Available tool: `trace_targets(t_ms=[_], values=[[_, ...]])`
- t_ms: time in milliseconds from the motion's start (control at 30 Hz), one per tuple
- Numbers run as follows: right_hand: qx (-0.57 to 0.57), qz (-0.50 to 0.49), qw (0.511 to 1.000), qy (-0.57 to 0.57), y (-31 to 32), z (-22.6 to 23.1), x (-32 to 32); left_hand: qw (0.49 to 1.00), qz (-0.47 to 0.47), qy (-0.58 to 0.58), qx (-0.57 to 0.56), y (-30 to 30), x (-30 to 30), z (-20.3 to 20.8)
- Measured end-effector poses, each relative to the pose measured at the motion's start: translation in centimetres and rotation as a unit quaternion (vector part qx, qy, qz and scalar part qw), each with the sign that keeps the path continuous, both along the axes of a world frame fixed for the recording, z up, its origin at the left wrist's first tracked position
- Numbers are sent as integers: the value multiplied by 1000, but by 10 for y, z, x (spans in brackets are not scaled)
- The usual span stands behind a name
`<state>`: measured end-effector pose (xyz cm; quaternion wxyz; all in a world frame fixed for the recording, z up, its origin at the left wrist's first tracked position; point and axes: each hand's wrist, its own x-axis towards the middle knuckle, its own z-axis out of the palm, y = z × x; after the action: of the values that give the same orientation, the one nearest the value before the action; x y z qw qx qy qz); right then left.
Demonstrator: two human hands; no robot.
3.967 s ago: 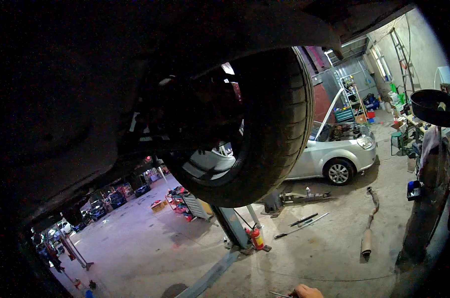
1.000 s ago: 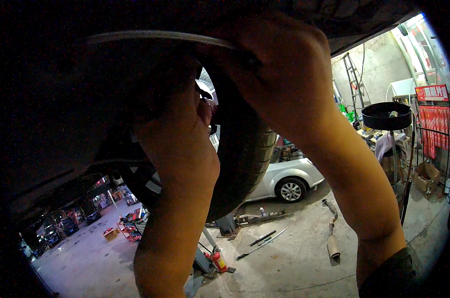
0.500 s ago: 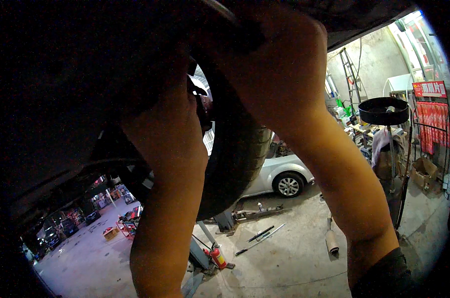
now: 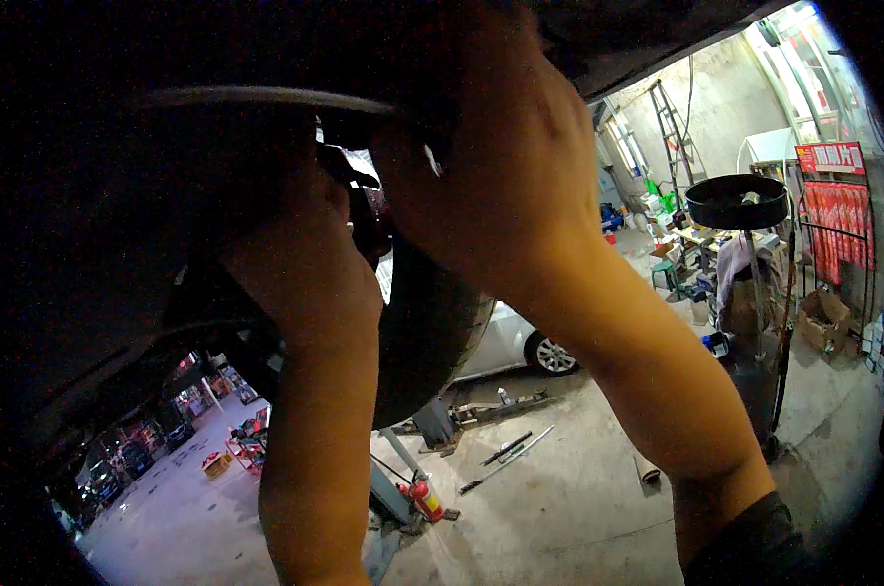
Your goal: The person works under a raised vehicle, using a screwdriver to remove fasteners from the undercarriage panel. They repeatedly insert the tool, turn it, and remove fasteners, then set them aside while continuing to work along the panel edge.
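Both my arms reach up into the dark underside of a raised vehicle, close to its tyre [image 4: 427, 337]. My left hand [image 4: 295, 234] is on the inner side of the tyre, its fingers lost in shadow. Higher and to the right, my right hand [image 4: 515, 166] is bent at the wrist in front of the tyre's upper part. Its fingertips are hidden in the dark, so what it touches does not show. A pale, thin curved strip [image 4: 266, 96] runs above the hands. Between them, dark parts [image 4: 371, 210] stand out against a bright gap.
A silver car [image 4: 500, 347] stands beyond the tyre. On the floor lie long rods [image 4: 510, 459], with a red fire extinguisher [image 4: 425, 498] by a lift post. To the right are a round black oil-drain pan [image 4: 737, 202] on a stand, a cardboard box [image 4: 824, 320] and a red display rack [image 4: 837, 230].
My right hand has shifted left and its wrist has turned, with its back now more upright. The pale curved strip shows at greater length. The whole view has moved slightly.
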<state>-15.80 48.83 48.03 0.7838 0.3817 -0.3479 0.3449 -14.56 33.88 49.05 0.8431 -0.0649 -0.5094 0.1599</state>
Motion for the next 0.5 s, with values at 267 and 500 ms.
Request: trace_targets(t_ms=[267,500], values=[[73,92,971,-208,6,-100,7,921,-370,-121,24,0,-9,4],[5,68,992,-108,-5,-95,13,893,-419,-157,48,-1,0,3]])
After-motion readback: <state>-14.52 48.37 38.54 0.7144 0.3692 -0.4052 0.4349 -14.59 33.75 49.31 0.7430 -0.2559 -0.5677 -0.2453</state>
